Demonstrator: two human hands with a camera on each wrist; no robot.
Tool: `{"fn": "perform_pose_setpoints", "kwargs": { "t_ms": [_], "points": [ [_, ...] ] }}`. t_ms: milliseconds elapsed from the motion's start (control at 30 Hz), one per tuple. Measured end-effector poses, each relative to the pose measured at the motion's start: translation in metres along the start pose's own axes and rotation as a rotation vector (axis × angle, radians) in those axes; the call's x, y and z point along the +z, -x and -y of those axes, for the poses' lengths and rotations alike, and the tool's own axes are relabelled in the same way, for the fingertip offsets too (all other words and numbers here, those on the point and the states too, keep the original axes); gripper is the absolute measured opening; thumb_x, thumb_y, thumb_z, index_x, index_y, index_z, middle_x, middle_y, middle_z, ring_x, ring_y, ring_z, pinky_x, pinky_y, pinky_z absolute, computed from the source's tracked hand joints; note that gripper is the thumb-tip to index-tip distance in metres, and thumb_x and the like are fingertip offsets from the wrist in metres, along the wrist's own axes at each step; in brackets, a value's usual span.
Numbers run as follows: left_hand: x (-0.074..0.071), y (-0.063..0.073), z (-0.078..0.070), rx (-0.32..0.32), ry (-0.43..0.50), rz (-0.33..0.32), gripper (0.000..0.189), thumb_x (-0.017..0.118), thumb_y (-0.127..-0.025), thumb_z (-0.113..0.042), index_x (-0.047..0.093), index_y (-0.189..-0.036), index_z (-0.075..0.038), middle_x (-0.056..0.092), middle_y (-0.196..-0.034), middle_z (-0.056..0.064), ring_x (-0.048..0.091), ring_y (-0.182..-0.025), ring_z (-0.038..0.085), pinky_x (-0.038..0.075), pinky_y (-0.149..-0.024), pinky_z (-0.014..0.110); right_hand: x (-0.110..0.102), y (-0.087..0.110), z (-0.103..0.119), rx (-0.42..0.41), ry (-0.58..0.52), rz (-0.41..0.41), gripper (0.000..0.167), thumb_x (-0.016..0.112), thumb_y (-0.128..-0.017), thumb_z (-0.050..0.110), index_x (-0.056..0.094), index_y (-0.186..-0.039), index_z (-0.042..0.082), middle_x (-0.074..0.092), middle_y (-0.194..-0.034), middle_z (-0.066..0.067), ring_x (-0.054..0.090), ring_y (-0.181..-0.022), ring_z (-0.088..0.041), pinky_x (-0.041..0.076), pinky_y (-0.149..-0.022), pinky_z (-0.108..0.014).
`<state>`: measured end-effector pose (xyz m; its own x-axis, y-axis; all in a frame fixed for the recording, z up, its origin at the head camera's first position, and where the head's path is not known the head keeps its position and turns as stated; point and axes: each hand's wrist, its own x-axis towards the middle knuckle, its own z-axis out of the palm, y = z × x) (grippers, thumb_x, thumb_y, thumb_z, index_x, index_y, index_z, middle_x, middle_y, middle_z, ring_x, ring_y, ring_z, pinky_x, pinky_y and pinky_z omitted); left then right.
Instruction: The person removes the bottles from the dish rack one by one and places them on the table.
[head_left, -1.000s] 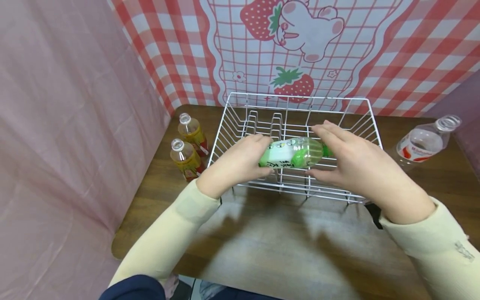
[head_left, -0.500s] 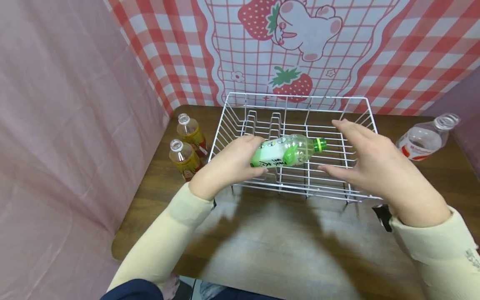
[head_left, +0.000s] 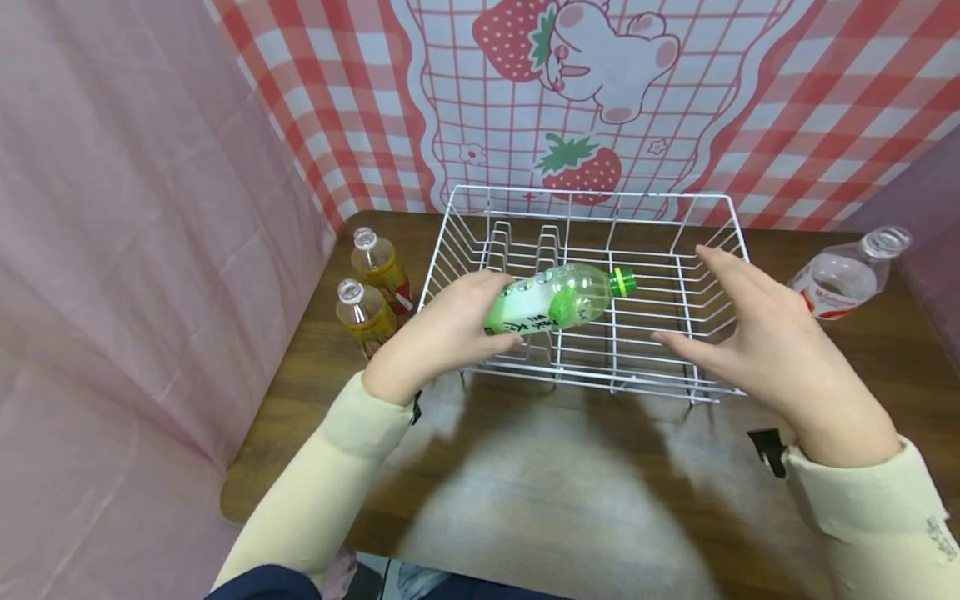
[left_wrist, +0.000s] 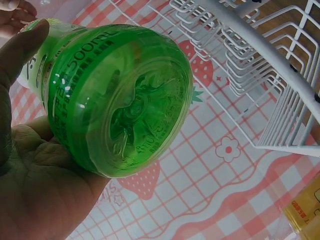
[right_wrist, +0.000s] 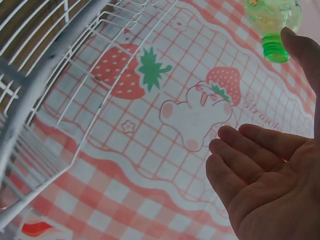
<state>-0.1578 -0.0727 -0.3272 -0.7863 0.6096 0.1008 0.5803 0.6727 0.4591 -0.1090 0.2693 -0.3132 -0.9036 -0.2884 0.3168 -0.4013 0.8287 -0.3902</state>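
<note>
My left hand [head_left: 450, 333] grips a green plastic bottle [head_left: 551, 300] round its base end. The bottle lies on its side over the white wire rack [head_left: 652, 385], its green cap [head_left: 622, 282] pointing right. In the left wrist view the bottle's ribbed green bottom [left_wrist: 135, 110] faces the camera, with the thumb on one side and the palm on the other. My right hand [head_left: 780, 350] hovers over the rack's right side, thumb and fingers spread and holding nothing. From the right wrist, the capped neck [right_wrist: 275, 47] shows beyond the thumb, apart from the hand.
Two capless bottles with yellow-red labels, one behind [head_left: 381, 265] and one in front [head_left: 367, 317], stand left of the rack. A clear bottle with a white-red label [head_left: 843, 279] stands to its right. A checked strawberry cloth [head_left: 360, 100] hangs behind the wooden table [head_left: 555, 492].
My right hand has let go of the cap end and moved right, away from the bottle. My left hand has carried the bottle slightly left.
</note>
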Motion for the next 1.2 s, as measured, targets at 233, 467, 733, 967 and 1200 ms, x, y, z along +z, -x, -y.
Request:
{"fn": "perform_pose_setpoints", "kwargs": {
  "t_ms": [233,467,733,967,1200],
  "points": [
    [-0.001,0.009,0.007,-0.029,0.042,-0.032,0.062,0.085,-0.084,-0.025,0.057,-0.132,0.002,0.061,-0.119,0.012,0.055,-0.102,0.022,0.049,-0.087,0.035,-0.002,0.006,-0.012,0.093,0.020,-0.006,0.115,0.095,-0.068,0.038,0.032,-0.160,0.008,0.044,-0.150,-0.028,0.044,-0.132,-0.050,0.034,-0.106,-0.067],
    [-0.002,0.018,0.012,-0.054,0.061,-0.057,0.062,0.085,-0.083,-0.026,0.058,-0.132,0.000,0.061,-0.124,0.011,0.054,-0.106,0.022,0.048,-0.089,0.038,-0.002,0.007,-0.017,0.094,0.035,-0.013,0.115,0.096,-0.066,0.035,0.034,-0.159,0.006,0.046,-0.148,-0.029,0.045,-0.131,-0.049,0.037,-0.103,-0.067],
    [-0.001,0.024,0.013,-0.026,0.103,-0.096,0.063,0.085,-0.083,-0.025,0.057,-0.134,0.000,0.061,-0.125,0.011,0.055,-0.105,0.022,0.049,-0.088,0.038,0.000,0.012,-0.021,0.133,0.019,-0.006,0.118,0.096,-0.068,0.033,0.029,-0.160,0.006,0.044,-0.150,-0.028,0.045,-0.128,-0.053,0.035,-0.101,-0.071],
    [0.003,0.035,0.019,0.005,0.170,-0.177,0.059,0.086,-0.080,-0.023,0.059,-0.129,-0.002,0.063,-0.117,0.006,0.058,-0.095,0.018,0.053,-0.079,0.034,0.003,0.014,-0.024,0.088,-0.032,-0.086,0.129,0.100,-0.060,0.023,0.023,-0.163,0.012,0.052,-0.146,-0.020,0.053,-0.116,-0.050,0.040,-0.088,-0.070],
    [0.003,0.047,0.024,0.019,0.241,-0.214,0.060,0.088,-0.078,-0.019,0.058,-0.128,-0.003,0.065,-0.113,0.005,0.062,-0.092,0.016,0.056,-0.075,0.033,0.006,0.019,-0.026,0.103,-0.029,-0.109,0.138,0.100,-0.060,0.023,0.010,-0.165,0.013,0.052,-0.146,-0.021,0.060,-0.094,-0.050,0.042,-0.081,-0.066]
  ]
}}
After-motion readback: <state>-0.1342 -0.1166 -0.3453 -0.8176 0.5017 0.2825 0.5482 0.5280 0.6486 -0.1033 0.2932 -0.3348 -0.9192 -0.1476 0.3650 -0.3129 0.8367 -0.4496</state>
